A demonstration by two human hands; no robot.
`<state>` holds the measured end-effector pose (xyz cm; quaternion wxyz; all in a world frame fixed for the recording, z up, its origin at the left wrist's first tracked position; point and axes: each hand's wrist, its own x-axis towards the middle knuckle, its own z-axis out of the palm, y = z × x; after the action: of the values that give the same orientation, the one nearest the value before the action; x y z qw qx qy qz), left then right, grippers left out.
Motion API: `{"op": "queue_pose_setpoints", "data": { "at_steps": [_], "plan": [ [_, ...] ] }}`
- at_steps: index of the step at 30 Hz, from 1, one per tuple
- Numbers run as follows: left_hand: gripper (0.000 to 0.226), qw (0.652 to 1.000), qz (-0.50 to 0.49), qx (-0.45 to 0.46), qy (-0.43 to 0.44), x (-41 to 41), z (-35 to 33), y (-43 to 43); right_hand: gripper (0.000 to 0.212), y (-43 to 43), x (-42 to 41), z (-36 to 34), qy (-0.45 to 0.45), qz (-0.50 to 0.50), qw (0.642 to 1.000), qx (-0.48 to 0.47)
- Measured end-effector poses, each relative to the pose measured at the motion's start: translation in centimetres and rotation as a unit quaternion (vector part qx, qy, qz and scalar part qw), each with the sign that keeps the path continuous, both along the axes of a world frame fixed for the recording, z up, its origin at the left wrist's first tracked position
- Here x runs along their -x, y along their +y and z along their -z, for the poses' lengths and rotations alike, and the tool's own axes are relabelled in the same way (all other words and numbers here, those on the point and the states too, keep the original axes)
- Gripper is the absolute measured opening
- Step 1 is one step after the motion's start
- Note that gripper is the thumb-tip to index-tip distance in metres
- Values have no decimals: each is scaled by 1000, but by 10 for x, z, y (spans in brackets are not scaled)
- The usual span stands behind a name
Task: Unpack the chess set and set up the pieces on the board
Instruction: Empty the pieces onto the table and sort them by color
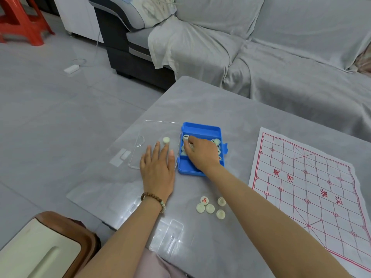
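Observation:
A blue plastic box (200,129) lies open on the grey table, with several round cream chess pieces (217,141) inside. My right hand (202,154) reaches into the box with fingers curled down among the pieces; what they hold is hidden. My left hand (158,167) rests flat on the clear lid (158,125) beside the box, its fingertips just short of a single cream piece (166,140). Several loose pieces (209,208) sit near the table's front, one showing a red character. The white paper board (307,183) with red lines lies spread at the right.
A sofa draped in grey cloth (281,57) runs behind the table. The table's left edge (124,133) drops to a tiled floor. A brown and cream stool (46,247) stands at the lower left, a red plastic stool (22,19) at the far left.

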<state>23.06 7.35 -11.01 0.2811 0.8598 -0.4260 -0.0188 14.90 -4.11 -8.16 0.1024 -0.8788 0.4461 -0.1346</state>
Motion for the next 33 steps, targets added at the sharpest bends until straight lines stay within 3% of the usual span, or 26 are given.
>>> {"op": "queue_pose_setpoints", "data": {
  "at_steps": [3,6,11,16,20,27,33],
  "plan": [
    [76,1000,1,1,1,0,0,0,38,-6,-1,-1,-32,7,998,-46],
    [75,1000,1,10,3,0,0,0,42,-10,2,-10,-133,14,985,-111],
    [73,999,9,43,25,0,-2,1,41,20,26,-27,-242,-14,961,-130],
    [62,992,27,109,57,3,-5,5,35,67,71,-6,-126,-73,979,-142],
    [58,991,69,104,44,12,-7,15,31,67,83,4,-12,-87,994,-61],
    [73,981,154,-88,-81,17,0,16,26,53,82,6,-28,-109,993,-44],
    [49,981,153,-121,-2,17,-8,-22,20,40,91,8,-78,-145,984,-63]
  ]
}}
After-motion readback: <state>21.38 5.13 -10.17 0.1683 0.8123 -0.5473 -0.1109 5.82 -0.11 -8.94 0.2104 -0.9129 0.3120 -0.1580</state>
